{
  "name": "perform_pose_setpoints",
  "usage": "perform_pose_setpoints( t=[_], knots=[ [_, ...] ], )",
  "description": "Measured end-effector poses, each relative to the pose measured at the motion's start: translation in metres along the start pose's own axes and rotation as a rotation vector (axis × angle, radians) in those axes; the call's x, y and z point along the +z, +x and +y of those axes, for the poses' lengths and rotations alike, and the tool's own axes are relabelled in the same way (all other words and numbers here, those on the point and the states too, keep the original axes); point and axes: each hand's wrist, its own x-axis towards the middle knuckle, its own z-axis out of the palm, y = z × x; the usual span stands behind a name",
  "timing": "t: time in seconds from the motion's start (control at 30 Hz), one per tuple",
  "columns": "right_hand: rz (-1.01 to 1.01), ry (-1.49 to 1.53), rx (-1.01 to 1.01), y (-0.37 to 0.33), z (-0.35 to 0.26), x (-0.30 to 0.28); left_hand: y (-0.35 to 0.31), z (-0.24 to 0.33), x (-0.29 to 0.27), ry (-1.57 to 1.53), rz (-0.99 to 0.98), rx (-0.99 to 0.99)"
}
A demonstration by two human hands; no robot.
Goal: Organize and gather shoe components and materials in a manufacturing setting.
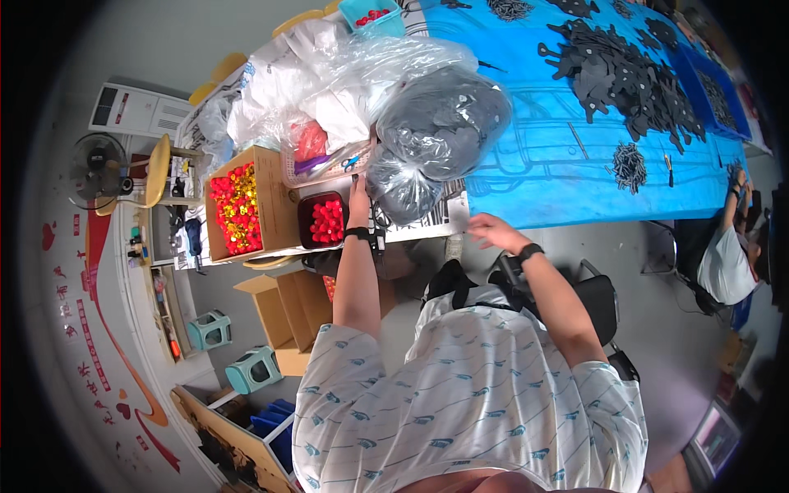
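Note:
My left hand (pixel 359 194) reaches up to the left edge of a small clear plastic bag (pixel 404 195) full of dark parts and touches it; its fingers are partly hidden against the bag. A bigger bag of dark grey parts (pixel 444 122) lies just above. A dark tray of red pieces (pixel 324 220) sits right beside that hand. My right hand (pixel 491 232) hovers at the near edge of the blue table cover (pixel 552 177), fingers loosely apart with nothing seen in them. Both wrists wear black bands.
A cardboard box of red and yellow pieces (pixel 237 207) stands left of the tray. Black flat parts (pixel 629 70) are heaped on the blue cover. Another person (pixel 727 259) sits at the right. Open cardboard boxes (pixel 279 316), two small stools (pixel 253 370) and a fan (pixel 99 168) stand on the floor.

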Motion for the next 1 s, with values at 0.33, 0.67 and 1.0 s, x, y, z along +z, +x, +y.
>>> perform_pose_setpoints(
  t=[0.33, 0.67, 1.0],
  knots=[
    [0.147, -0.077, -0.113, 0.073, -0.022, 0.069, 0.018, 0.005, -0.008, -0.272, -0.396, -0.303],
    [-0.008, 0.242, -0.136, 0.043, -0.068, 0.068, -0.011, 0.049, -0.028, -0.089, -0.428, -0.123],
    [0.273, -0.290, 0.030, 0.079, -0.056, 0.056, 0.026, -0.011, 0.001, -0.478, -0.422, -0.196]
  ],
)
